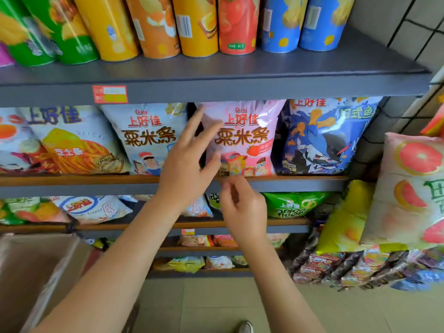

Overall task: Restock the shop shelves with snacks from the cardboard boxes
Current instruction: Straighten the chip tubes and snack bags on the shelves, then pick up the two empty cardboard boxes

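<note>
Head view: the left hand (186, 162) is spread, fingers straight, resting against the left edge of a pink snack bag (242, 138) that stands upright on the middle shelf (288, 182), between a pale blue bag (149, 138) on its left and a dark blue bag (322, 138) on its right. The right hand (242, 205) hovers just below the pink bag's bottom edge, fingers loosely curled and holding nothing. Chip tubes (199, 25) line the top shelf. A cardboard box (36, 272) sits near, at lower left.

Beige tiled floor (216, 306) below; white shoe (245, 327) at bottom edge; black wire grid (408, 111) at right.
</note>
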